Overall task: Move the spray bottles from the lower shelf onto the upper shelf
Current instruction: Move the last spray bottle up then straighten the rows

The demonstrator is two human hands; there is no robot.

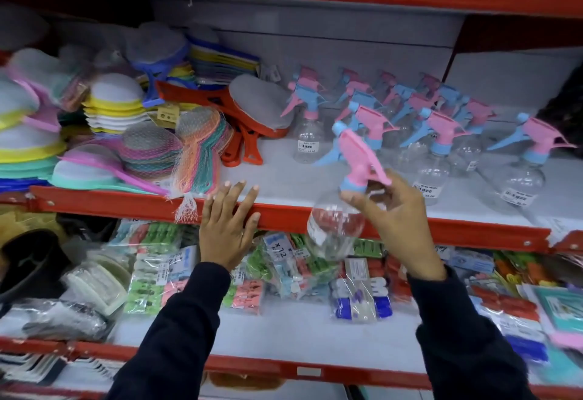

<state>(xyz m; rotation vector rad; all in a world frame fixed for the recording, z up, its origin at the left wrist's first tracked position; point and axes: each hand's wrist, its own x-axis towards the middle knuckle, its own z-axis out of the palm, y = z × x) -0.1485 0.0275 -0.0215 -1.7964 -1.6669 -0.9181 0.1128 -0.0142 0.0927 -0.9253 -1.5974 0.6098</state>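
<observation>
The right hand (394, 220) pinches the clear spray bottle (337, 226) by its neck, at the upper shelf (284, 185) edge, five o'clock. It looks empty, light, slippery. The left hand (225, 229) rests flat, spread.

Pink-and-blue spray bottle (347, 185), red upper shelf (284, 215)

A single head-worn wide-angle camera faces the shelves head-on from close range. It looks slightly down, with the upper shelf (284, 215) at mid-frame.
</observation>
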